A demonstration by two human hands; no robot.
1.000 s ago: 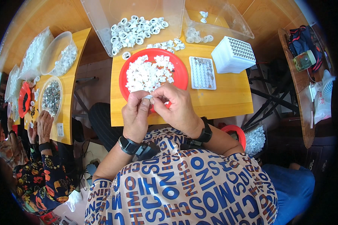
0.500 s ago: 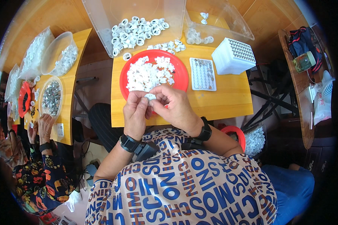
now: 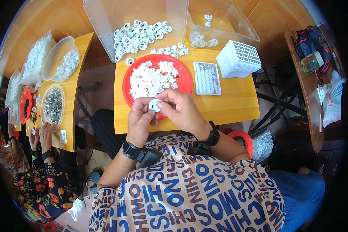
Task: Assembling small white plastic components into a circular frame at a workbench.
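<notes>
Brt o/all, dim under tbl (image 3: pixel 228 113); edges warped.

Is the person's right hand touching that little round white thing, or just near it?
Touching. The head view shows the right hand with its fingers against the right edge of the round white piece, no gap between.

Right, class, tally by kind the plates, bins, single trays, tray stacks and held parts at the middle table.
Red plate: 1
Clear plastic bins: 2
Single white tray: 1
Stack of white trays: 1
Held round white part: 1 visible
Total: 6
</notes>
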